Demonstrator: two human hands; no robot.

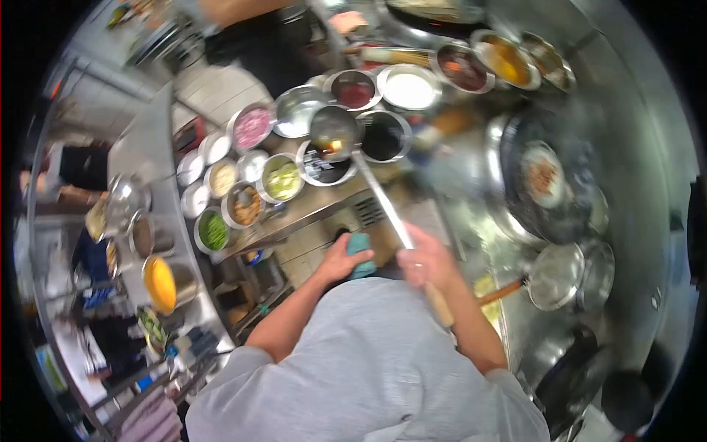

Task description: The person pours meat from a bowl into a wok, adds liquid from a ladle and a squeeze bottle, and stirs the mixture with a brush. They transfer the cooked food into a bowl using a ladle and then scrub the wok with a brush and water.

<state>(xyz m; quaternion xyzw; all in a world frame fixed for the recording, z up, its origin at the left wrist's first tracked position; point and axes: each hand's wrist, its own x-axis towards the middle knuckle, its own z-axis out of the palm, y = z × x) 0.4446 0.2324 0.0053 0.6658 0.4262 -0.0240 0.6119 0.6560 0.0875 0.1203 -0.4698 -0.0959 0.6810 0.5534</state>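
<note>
The right hand (pixel 431 258) is closed round the ladle (pixel 383 195), likely bowl-heavy, best gripped by its wooden end; the left hand (pixel 339 262) clasps a soft-looking cloth (pixel 359 253).

The right hand (pixel 428 258) is blurred and hides part of the ladle (pixel 381 195); the left hand (pixel 341 260) covers part of the green cloth (pixel 359 247). The top edge cuts off another person (pixel 254 48).

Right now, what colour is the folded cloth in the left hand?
The folded cloth is teal, best seen in the head view.
</note>
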